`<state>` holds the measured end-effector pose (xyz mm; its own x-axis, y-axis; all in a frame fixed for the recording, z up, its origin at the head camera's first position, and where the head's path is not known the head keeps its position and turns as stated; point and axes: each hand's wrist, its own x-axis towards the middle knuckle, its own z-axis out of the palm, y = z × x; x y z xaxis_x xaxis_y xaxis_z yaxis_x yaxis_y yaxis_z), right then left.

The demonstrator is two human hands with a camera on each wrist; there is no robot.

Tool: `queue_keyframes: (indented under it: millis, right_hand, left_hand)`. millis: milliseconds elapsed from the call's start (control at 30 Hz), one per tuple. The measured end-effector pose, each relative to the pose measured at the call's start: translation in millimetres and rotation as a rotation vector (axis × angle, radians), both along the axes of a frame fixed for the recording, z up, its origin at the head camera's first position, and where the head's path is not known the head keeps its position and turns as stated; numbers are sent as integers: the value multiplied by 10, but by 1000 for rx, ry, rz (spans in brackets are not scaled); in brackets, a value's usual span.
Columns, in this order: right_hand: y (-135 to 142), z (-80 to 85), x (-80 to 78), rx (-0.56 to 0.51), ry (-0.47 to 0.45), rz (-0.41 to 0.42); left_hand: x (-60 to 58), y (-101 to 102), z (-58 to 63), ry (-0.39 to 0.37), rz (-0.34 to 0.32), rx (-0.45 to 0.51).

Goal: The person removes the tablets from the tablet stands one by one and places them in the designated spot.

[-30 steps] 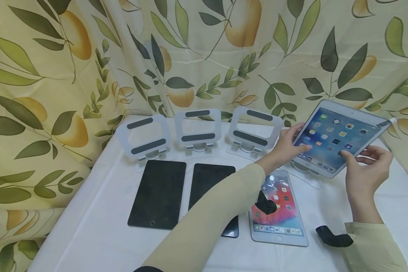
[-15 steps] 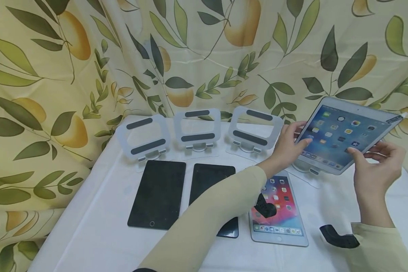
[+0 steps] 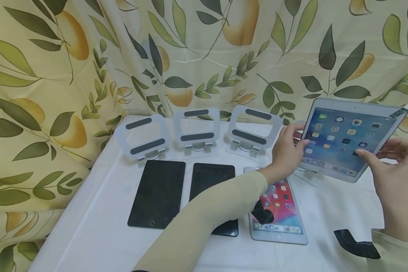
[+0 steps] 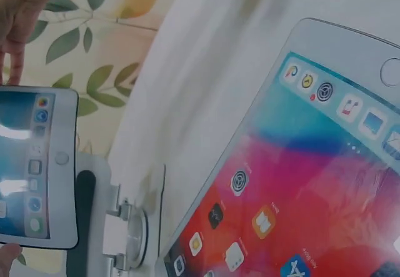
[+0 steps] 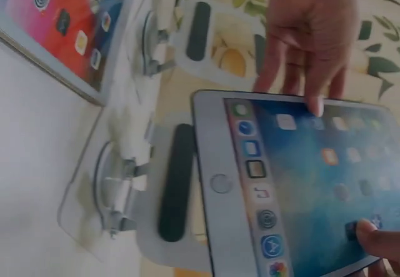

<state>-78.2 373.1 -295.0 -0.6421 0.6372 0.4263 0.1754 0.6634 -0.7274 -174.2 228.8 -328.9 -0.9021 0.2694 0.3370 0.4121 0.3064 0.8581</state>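
Note:
Both hands hold a white tablet (image 3: 346, 139) with a lit blue home screen at the right of the head view. My left hand (image 3: 287, 149) pinches its left long edge, thumb on the glass. At the opposite edge my right hand (image 3: 399, 170) grips it, thumb on the screen and fingers behind. A small tab (image 3: 398, 112) sticks out at the tablet's upper right corner. Close behind the tablet is a pale stand (image 5: 175, 183) with a dark pad, mostly covered in the head view. Whether tablet and stand touch, I cannot tell.
Three more stands (image 3: 146, 138) line the back of the white table (image 3: 88, 211). Before them lie a dark tablet (image 3: 158, 192), a second dark tablet (image 3: 212, 175) partly under my left sleeve, and a lit red-screen tablet (image 3: 285, 211). A fruit-print curtain (image 3: 204, 56) hangs behind.
The held tablet has shifted slightly right and turned so its lower edge lies more level. My right hand has moved right with it; my left hand moved a little right.

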Motion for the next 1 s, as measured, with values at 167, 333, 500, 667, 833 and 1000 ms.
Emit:
queue_keyframes:
  millis: [167, 333, 500, 667, 833, 1000]
  right_hand:
    - [138, 37, 61, 60, 27, 87]
    - [617, -204, 55, 60, 112, 214]
    - [1148, -543, 55, -26, 21, 247]
    - [2121, -1254, 28, -1, -147, 269]
    - [2458, -1528, 178, 2, -293, 297]
    - [1999, -1188, 365, -94, -455, 297]
  left_hand:
    - [69, -24, -17, -65, -28, 57]
    - [166, -10, -62, -116, -120, 79]
    - [280, 6, -110, -140, -189, 74]
    - [438, 12, -167, -240, -227, 103]
    - [616, 45, -276, -345, -278, 167]
    - [768, 75, -386, -461, -295, 192]
